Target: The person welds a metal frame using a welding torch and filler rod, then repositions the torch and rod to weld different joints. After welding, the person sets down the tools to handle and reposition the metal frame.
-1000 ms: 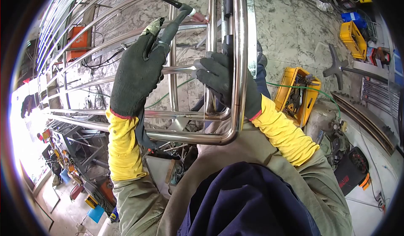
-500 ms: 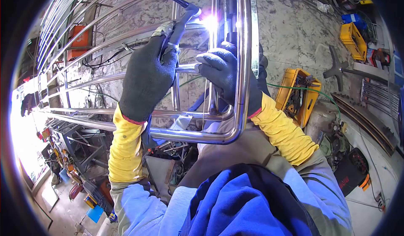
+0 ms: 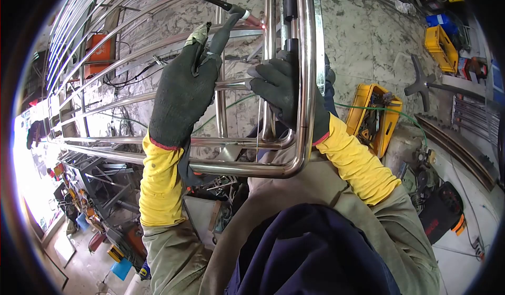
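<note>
My left hand (image 3: 184,97), in a dark glove with a yellow sleeve, is closed around a TIG welding torch (image 3: 223,32). The torch's pinkish nozzle points right, its tip at an upright tube, where a small spot glows orange. My right hand (image 3: 279,84), gloved alike, has its fingers curled around the tubes of a shiny metal tube frame (image 3: 247,167), just below the glowing spot. A thin rod (image 3: 258,132) runs down beside those fingers. Part of the right hand is hidden behind the frame's rounded outer tube.
Long shiny tubes (image 3: 94,97) stretch away to the left. Yellow crates (image 3: 393,121) with tools stand on the right, near a green hose (image 3: 363,107) and a dark star-shaped base (image 3: 418,84). An orange box (image 3: 99,55) stands beyond the tubes at left.
The bright white-violet arc at the torch tip has gone out, leaving a small orange glow. The torch and left hand have shifted slightly; the right hand stays at the frame.
</note>
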{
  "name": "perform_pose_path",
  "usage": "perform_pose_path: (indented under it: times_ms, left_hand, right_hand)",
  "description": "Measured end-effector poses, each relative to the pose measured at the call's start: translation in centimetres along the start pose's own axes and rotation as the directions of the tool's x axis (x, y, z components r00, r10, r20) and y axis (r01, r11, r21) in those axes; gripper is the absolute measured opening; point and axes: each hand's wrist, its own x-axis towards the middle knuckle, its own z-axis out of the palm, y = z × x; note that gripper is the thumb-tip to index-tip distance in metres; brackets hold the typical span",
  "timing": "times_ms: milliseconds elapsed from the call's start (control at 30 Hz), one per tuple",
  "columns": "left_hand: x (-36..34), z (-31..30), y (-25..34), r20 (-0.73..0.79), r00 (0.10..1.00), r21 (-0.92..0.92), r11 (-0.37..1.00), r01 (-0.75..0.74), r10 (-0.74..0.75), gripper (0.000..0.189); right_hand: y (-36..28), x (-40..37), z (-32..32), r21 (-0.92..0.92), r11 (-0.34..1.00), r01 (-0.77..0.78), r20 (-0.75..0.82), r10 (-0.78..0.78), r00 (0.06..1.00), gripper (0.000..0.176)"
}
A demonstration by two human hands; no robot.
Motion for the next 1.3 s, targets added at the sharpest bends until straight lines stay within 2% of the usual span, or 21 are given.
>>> perform_pose_path:
  times_ms: [167,267,333,400,467,533,567,600,633,700,733,767,800,900,1033,1067,1100,1167,1300]
  left_hand:
    - [-0.1,0.0,0.4,0.017,0.999,0.009,0.999,0.040,-0.040,0.041]
    - [0.0,0.4,-0.4,-0.014,0.999,-0.026,0.999,-0.034,0.034,0.039]
    - [0.3,0.5,-1.0,-0.088,0.982,0.041,0.986,-0.164,0.167,0.038]
    - [0.3,0.4,-1.0,-0.067,0.981,0.081,0.981,-0.177,0.182,0.037]
    - [0.1,0.4,-0.5,-0.046,0.982,0.153,0.973,-0.175,0.183,0.034]
    - [0.1,0.4,-0.5,-0.053,0.972,0.159,0.963,-0.219,0.230,0.033]
    - [0.1,0.4,-0.5,-0.055,0.972,0.160,0.962,-0.219,0.231,0.033]
    - [0.1,0.4,-0.5,-0.052,0.976,0.152,0.968,-0.202,0.212,0.034]
    - [0.1,0.4,-0.6,-0.048,0.980,0.144,0.972,-0.184,0.193,0.035]
    - [0.4,0.3,-1.0,-0.037,0.989,0.139,0.981,-0.136,0.143,0.035]
    - [0.4,0.3,-1.2,-0.025,0.996,0.137,0.987,-0.087,0.091,0.036]
    - [0.2,0.5,-1.2,-0.076,0.981,0.048,0.984,-0.172,0.176,0.034]
    - [0.2,0.4,-1.2,-0.077,0.981,0.049,0.984,-0.173,0.176,0.034]
    - [0.3,0.1,-0.9,-0.042,0.994,0.003,0.995,-0.097,0.097,0.035]
    - [-0.2,0.0,0.4,-0.011,0.999,-0.043,0.999,0.034,-0.034,0.036]
    - [-0.2,0.1,0.6,-0.015,0.997,-0.062,0.995,0.075,-0.076,0.036]
    - [-0.1,0.1,0.3,-0.012,0.997,-0.061,0.995,0.076,-0.077,0.036]
    - [0.1,0.1,-0.5,-0.017,1.000,-0.015,1.000,0.009,-0.009,0.041]
    - [-0.1,0.1,-0.2,-0.002,1.000,-0.014,1.000,0.020,-0.020,0.041]
  right_hand:
    - [-0.1,0.0,-0.1,0.099,0.995,-0.029,-0.003,0.030,1.000,0.036]
    - [-0.1,0.1,-0.2,0.106,0.994,-0.028,0.004,0.027,1.000,0.036]
    - [-0.1,0.1,-0.3,0.110,0.994,-0.024,-0.008,0.025,1.000,0.035]
    - [-0.1,0.2,-0.2,0.113,0.993,-0.021,-0.020,0.024,1.000,0.035]
    - [0.0,0.5,-0.2,0.063,0.998,0.029,-0.115,-0.021,0.993,0.034]
    - [-0.4,0.4,-0.2,0.095,0.995,0.005,-0.105,0.005,0.994,0.032]
    - [-0.6,0.0,-0.2,0.177,0.983,-0.040,-0.063,0.052,0.997,0.033]
    - [-0.6,-0.2,-0.3,0.255,0.963,-0.088,-0.017,0.096,0.995,0.035]
    - [-0.4,-0.1,-0.2,0.254,0.963,-0.087,-0.017,0.094,0.995,0.035]
    - [0.2,0.2,-0.2,0.113,0.990,0.078,-0.102,-0.067,0.993,0.031]
    - [0.0,0.3,-0.8,0.139,0.986,0.087,-0.106,-0.072,0.992,0.031]
    - [0.0,0.0,-0.5,0.111,0.990,0.085,-0.111,-0.072,0.991,0.031]
    - [0.0,-0.2,-0.3,0.082,0.993,0.081,-0.115,-0.072,0.991,0.031]
    - [0.4,-0.5,0.0,0.064,0.992,0.111,-0.191,-0.097,0.977,0.030]
    - [0.6,-1.0,0.0,0.070,0.993,0.098,-0.194,-0.083,0.978,0.032]
    - [0.6,-1.2,-0.1,0.114,0.991,0.064,-0.183,-0.042,0.982,0.038]
    - [0.5,-1.3,-0.1,0.157,0.987,0.029,-0.171,-0.001,0.985,0.044]
    - [0.6,-1.3,-0.2,0.140,0.990,0.031,-0.158,-0.009,0.987,0.043]
    - [0.4,-0.9,-0.4,0.124,0.992,0.040,-0.169,-0.018,0.985,0.043]
